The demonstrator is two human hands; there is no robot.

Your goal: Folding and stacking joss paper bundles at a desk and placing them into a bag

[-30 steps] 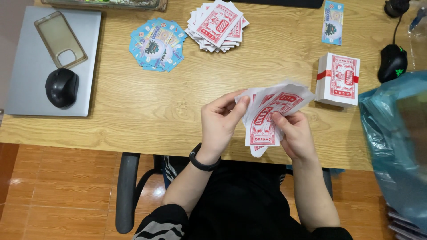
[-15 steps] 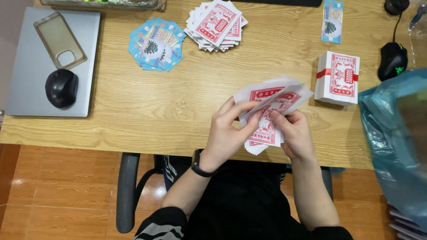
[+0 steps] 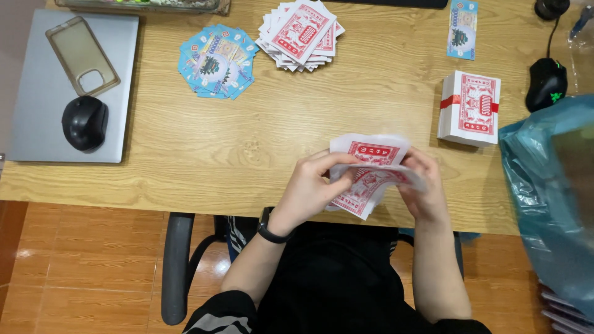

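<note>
Red-and-white notes [image 3: 370,176] sit fanned between both hands: left hand [image 3: 312,188] and right hand [image 3: 426,188] fingers pinch them above the worktop [image 3: 247,148], near a banded bundle [image 3: 470,108].

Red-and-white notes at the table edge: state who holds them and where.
Both hands hold the red-and-white notes: left hand fingers on the left side, right hand on the right side.
</note>
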